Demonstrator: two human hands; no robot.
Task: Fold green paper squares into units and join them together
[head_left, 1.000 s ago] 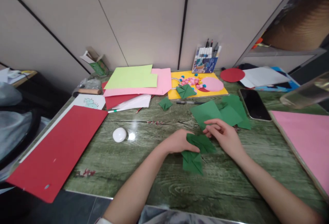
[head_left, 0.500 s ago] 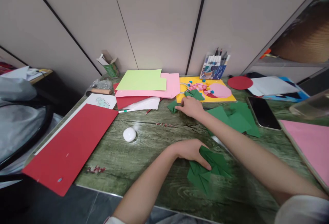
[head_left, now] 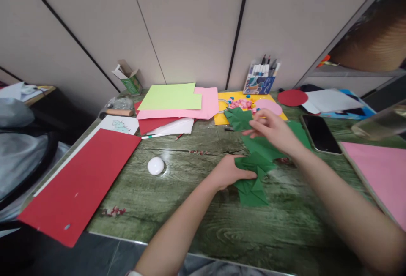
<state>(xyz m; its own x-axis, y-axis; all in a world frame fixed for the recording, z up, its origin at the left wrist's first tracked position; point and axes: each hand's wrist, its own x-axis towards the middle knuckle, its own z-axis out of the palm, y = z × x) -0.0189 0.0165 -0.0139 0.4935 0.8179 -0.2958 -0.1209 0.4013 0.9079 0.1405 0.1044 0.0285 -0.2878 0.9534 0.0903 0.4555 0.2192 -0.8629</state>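
Note:
My left hand point(head_left: 231, 172) grips a folded green paper piece point(head_left: 252, 189), thumb on top and the other fingers hidden beneath. The paper has several pointed flaps and sits just above the wooden table. My right hand point(head_left: 269, 130) is farther off, its fingers apart and slightly curled, with nothing visible in them. Just left of its fingertips lies a green folded paper cluster point(head_left: 238, 118), partly over the yellow sheet point(head_left: 218, 118). Flat green paper sheets point(head_left: 263, 146) lie below my right hand and are partly covered by it.
A white round object point(head_left: 156, 165) sits left of my hands. A red sheet point(head_left: 85, 178) overhangs the table's left front edge. Behind are stacked light green and pink papers point(head_left: 171, 97) and a marker box point(head_left: 260, 82). A phone point(head_left: 320, 134) lies on the right.
My right hand has moved right, away from the green cluster. The small green piece left of the cluster is gone from its spot. My left hand has shifted farther from me with its folded paper.

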